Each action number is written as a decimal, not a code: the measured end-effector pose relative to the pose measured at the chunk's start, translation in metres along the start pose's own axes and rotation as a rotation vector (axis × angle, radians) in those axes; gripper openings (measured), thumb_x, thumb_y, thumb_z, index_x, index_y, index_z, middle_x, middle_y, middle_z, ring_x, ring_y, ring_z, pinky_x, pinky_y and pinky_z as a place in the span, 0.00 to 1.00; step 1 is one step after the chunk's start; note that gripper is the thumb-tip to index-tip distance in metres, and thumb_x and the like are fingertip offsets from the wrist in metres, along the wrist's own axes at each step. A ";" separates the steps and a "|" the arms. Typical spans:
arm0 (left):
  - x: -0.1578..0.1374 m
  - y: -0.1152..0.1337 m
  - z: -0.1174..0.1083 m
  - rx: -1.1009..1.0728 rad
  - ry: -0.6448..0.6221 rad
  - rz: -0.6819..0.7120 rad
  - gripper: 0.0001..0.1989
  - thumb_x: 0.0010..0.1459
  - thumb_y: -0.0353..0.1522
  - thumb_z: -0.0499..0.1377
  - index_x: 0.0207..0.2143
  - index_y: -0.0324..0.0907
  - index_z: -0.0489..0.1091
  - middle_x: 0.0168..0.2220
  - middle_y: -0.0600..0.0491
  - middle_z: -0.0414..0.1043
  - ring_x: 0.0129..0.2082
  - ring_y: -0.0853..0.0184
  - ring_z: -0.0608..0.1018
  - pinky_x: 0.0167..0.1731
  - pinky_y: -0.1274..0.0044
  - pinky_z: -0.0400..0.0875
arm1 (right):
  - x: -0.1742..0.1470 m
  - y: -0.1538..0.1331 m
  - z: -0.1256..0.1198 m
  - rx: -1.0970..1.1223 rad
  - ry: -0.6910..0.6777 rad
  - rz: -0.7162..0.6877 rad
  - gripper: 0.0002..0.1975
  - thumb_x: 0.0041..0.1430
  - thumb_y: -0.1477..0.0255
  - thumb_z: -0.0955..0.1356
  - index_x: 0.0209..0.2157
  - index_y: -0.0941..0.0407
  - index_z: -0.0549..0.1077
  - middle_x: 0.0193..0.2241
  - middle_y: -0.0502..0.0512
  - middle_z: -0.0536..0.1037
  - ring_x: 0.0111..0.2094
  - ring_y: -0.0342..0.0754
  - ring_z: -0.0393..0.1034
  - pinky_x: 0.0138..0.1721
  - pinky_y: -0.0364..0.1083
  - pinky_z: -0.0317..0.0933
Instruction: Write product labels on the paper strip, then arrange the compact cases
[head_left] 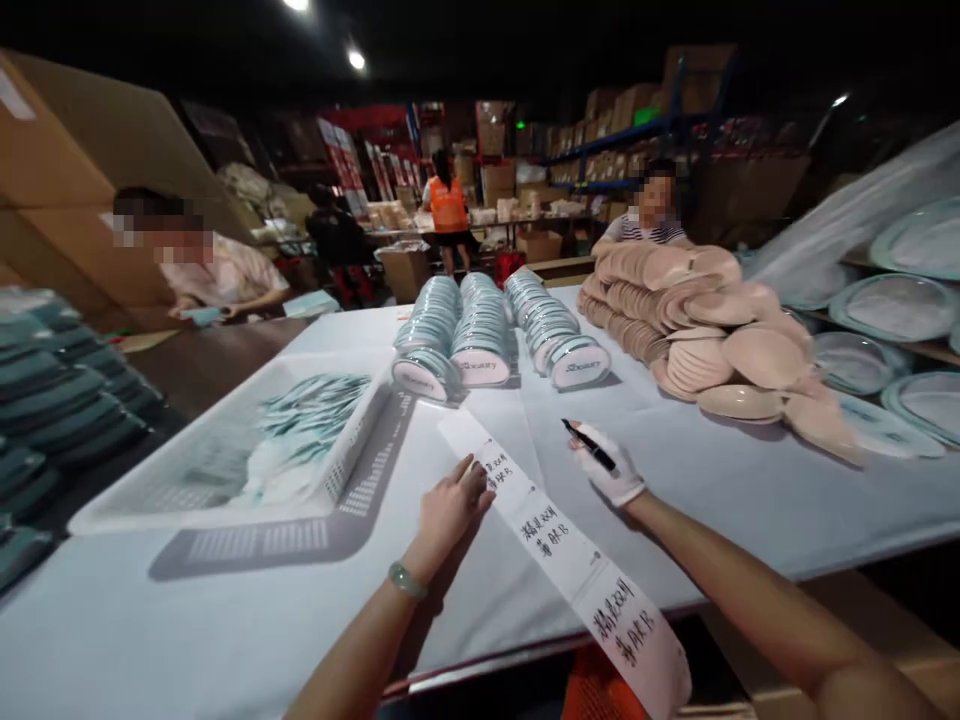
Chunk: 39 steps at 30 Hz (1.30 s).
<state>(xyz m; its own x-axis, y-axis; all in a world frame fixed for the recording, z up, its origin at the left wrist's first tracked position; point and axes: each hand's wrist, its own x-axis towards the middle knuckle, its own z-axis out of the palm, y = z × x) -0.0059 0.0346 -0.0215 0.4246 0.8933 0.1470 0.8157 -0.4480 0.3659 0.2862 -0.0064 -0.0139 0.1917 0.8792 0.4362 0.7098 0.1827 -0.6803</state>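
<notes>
A bare left hand [450,510] lay with its fingers loosely bent and their tips on the edge of a long white paper strip [551,540] marked with black handwriting; whether it pinched the paper could not be told. The strip ran aslant over a white-covered table [225,640] and drooped past the near edge. A right hand [606,466] in a white glove was closed around a slim black pen [592,442], its point clear of the strip. For neat lettering, the left fingers were probably best pressed flat just beside the blank stretch, since the hanging end could drag the paper askew. A light, upright pen grip seemed wise, with the glove kept off fresh ink that might smear.
</notes>
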 end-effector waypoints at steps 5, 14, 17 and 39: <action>-0.013 0.019 -0.006 -0.054 0.107 0.087 0.17 0.64 0.35 0.59 0.54 0.45 0.76 0.62 0.44 0.72 0.43 0.53 0.83 0.41 0.68 0.77 | -0.013 0.023 -0.071 -0.480 -0.183 -0.189 0.18 0.64 0.80 0.62 0.51 0.58 0.78 0.41 0.65 0.78 0.41 0.53 0.70 0.43 0.49 0.59; -0.163 0.085 0.024 -0.386 0.073 0.193 0.22 0.62 0.50 0.56 0.42 0.44 0.81 0.39 0.45 0.82 0.31 0.60 0.80 0.37 0.71 0.76 | -0.047 0.021 -0.102 -0.676 -0.164 -0.228 0.19 0.64 0.76 0.65 0.56 0.58 0.73 0.43 0.63 0.79 0.42 0.52 0.71 0.44 0.48 0.61; -0.211 0.095 0.060 -0.581 -0.179 0.039 0.25 0.53 0.54 0.63 0.41 0.44 0.82 0.38 0.45 0.83 0.39 0.54 0.81 0.42 0.68 0.76 | -0.094 0.015 -0.137 -0.616 -0.048 -0.243 0.16 0.65 0.69 0.67 0.54 0.54 0.75 0.46 0.58 0.78 0.44 0.50 0.72 0.44 0.46 0.62; -0.189 0.188 0.091 -0.808 -0.267 -0.190 0.26 0.43 0.54 0.69 0.19 0.43 0.66 0.15 0.61 0.56 0.18 0.73 0.58 0.19 0.79 0.55 | -0.361 0.098 -0.157 0.167 0.394 0.312 0.14 0.60 0.62 0.65 0.25 0.55 0.72 0.27 0.54 0.75 0.32 0.48 0.70 0.39 0.48 0.63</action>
<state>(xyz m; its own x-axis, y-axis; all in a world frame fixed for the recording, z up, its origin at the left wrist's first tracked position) 0.1033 -0.2218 -0.0638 0.4699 0.8669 -0.1663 0.3965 -0.0390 0.9172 0.3935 -0.3746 -0.1454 0.6395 0.6769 0.3645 0.4669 0.0348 -0.8836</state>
